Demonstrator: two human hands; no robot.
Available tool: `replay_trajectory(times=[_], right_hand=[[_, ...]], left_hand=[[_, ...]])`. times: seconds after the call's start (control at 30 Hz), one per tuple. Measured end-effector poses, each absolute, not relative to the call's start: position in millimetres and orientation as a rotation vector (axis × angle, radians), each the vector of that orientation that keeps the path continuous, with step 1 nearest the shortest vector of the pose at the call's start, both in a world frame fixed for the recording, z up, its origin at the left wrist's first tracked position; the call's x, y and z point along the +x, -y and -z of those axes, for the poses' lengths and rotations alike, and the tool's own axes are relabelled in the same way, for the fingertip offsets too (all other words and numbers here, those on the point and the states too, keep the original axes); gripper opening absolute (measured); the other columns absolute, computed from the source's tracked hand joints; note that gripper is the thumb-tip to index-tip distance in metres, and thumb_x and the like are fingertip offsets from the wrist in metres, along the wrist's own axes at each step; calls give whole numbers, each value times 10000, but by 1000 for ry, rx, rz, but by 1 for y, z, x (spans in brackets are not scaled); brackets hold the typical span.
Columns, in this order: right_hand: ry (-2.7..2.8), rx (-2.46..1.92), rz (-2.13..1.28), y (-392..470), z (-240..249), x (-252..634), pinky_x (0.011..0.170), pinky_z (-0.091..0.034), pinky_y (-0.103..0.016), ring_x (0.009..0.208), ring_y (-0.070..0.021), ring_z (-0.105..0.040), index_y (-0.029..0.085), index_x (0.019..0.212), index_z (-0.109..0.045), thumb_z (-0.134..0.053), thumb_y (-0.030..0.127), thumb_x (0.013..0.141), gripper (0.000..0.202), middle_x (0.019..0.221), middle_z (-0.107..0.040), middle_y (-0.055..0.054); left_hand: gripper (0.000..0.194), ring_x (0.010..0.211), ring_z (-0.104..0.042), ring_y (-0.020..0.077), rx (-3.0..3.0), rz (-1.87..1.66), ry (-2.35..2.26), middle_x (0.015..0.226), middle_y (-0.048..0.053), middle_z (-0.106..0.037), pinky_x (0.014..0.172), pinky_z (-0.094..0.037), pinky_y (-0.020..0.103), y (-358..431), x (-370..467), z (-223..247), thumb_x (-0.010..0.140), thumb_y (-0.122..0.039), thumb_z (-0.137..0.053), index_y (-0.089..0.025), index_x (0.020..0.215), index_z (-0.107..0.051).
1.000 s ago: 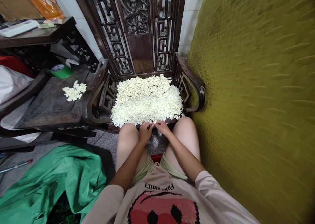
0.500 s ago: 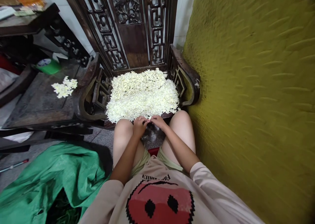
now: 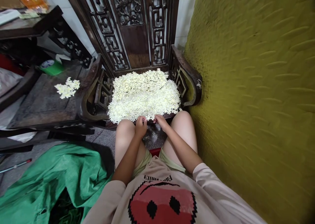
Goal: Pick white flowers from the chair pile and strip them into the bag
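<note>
A thick layer of small white flowers [image 3: 145, 94] covers the seat of a dark carved wooden chair [image 3: 139, 61]. At the front edge of the seat, my left hand [image 3: 141, 125] is closed, its fingers pinched near the nearest flowers. My right hand [image 3: 160, 121] is also closed at that edge, a short gap to the right of my left hand. Whatever either hand holds is too small to make out.
To the left, a second wooden seat [image 3: 41, 102] bears a small flower cluster [image 3: 67, 87] and a green tape roll [image 3: 51, 67]. Green cloth [image 3: 73, 165] lies at the lower left. A yellow textured surface [image 3: 251, 86] rises close on the right.
My hands, nearly touching before, have moved apart sideways. The whole view has shifted slightly. The flower layer looks the same.
</note>
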State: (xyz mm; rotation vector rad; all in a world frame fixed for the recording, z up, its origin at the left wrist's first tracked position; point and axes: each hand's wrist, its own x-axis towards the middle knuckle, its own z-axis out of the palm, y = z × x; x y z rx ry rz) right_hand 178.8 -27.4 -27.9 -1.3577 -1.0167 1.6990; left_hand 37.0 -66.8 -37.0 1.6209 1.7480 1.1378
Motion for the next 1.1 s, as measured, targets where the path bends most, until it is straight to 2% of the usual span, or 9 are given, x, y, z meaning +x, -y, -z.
replay_trajectory(times=[0.2, 0.33, 0.47, 0.67, 0.87, 1.1], right_hand=[[817, -1315, -1661, 26, 27, 183, 599, -377, -221, 589, -122, -542, 201, 504, -377, -435, 223, 657, 165, 518, -482, 28], [872, -1203, -1790, 30, 29, 181, 634, -438, -244, 593, -133, -559, 206, 488, -379, -463, 202, 636, 171, 532, -540, 17], [900, -1248, -1934, 35, 29, 177, 630, -468, -247, 551, -127, -562, 199, 485, -418, -455, 169, 637, 160, 520, -577, 3], [752, -1230, -2081, 35, 27, 178, 639, -510, -257, 563, -131, -584, 196, 526, -398, -446, 123, 627, 133, 575, -624, -31], [566, -1249, -2155, 27, 24, 185, 650, -525, -262, 555, -126, -578, 196, 576, -414, -405, 126, 637, 93, 545, -580, -20], [814, -1293, -2128, 34, 29, 180, 633, -507, -261, 581, -123, -573, 183, 536, -417, -448, 117, 624, 114, 559, -574, -9]], left_hand=[[72, 661, -467, 150, 1140, -1199, -1696, 639, -16, -471, 665, -383, 269, 62, 35, 31, 750, -198, -459, -207, 679, -457], [90, 620, -458, 135, 958, -1223, -1638, 591, -26, -480, 642, -374, 252, 60, 38, 27, 714, -178, -475, -200, 627, -473], [105, 591, -447, 124, 932, -1266, -1627, 564, -37, -465, 617, -358, 241, 60, 40, 28, 694, -152, -480, -195, 599, -484], [109, 555, -416, 112, 920, -1261, -1639, 551, -46, -441, 587, -336, 233, 62, 41, 26, 689, -152, -482, -197, 592, -464], [125, 561, -421, 104, 869, -1256, -1592, 549, -46, -438, 600, -345, 229, 60, 41, 24, 687, -161, -499, -191, 577, -449], [48, 656, -487, 123, 1017, -1350, -1513, 660, -25, -480, 677, -398, 244, 64, 51, 40, 743, -208, -489, -201, 701, -467]])
